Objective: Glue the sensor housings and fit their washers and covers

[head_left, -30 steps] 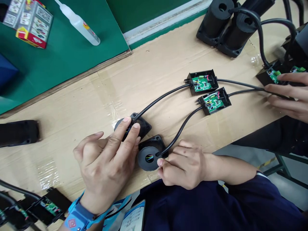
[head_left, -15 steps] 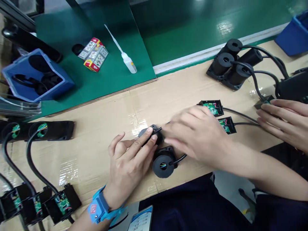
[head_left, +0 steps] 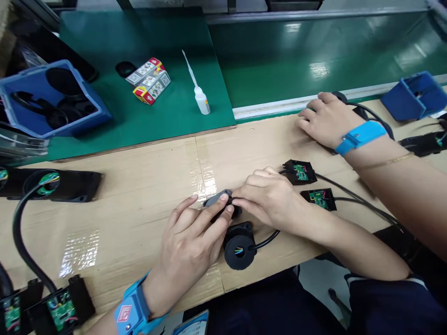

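Black housing [head_left: 213, 197] mostly hidden by left hand [head_left: 195, 239]; right hand [head_left: 270, 200] covers much of cable [head_left: 284, 171]. Co-worker's hand [head_left: 326, 118] hides most of cylinder [head_left: 339, 96]. Bottle label [head_left: 206, 104] too small to read. 2 circuit boxes [head_left: 83, 300] cut by edges.

Blk hsg [head_left: 213, 199], partly hidden; 2nd hsg [head_left: 243, 260] just beside, wires [head_left: 239, 251] showing.

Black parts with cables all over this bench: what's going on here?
A person is working with both hands on a black cylindrical housing. The left hand presses its fingers on it, while the right hand pinches its black cable close by. A second housing lies alongside, coloured wires showing through the hole in its face. Two open black boxes with green circuit boards lie farther right. Beyond them is another person's hand; what it touches is hard to tell.
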Tool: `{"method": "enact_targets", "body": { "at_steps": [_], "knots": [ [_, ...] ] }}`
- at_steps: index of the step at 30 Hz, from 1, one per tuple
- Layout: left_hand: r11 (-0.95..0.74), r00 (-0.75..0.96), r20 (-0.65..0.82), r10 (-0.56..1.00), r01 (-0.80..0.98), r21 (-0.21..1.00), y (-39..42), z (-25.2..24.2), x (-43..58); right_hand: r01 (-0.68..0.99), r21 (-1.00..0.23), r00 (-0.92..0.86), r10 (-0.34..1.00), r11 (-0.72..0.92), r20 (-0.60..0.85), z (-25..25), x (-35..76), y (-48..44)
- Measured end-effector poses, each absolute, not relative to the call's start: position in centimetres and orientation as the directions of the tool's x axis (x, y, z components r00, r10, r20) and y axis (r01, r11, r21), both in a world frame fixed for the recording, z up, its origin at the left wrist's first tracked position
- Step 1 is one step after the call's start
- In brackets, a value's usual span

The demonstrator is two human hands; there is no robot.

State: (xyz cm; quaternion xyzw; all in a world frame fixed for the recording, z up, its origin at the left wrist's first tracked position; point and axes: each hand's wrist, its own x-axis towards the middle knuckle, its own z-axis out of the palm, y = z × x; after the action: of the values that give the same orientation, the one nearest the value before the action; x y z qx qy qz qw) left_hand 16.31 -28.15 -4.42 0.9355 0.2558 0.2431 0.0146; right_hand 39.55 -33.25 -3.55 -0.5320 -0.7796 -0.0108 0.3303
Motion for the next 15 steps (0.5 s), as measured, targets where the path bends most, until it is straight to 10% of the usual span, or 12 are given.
{"method": "enact_targets", "body": {
  "at_steps": [15],
  "knots": [
    [-0.851, 0.726, 0.449, 0.521, 0.483, 0.207, -28.4, -4.8, 16.1, 0.768, -0.332, -0.479, 0.835, 0.548, 0.270, -1.8, 38.2, -31.6]
  ]
}}
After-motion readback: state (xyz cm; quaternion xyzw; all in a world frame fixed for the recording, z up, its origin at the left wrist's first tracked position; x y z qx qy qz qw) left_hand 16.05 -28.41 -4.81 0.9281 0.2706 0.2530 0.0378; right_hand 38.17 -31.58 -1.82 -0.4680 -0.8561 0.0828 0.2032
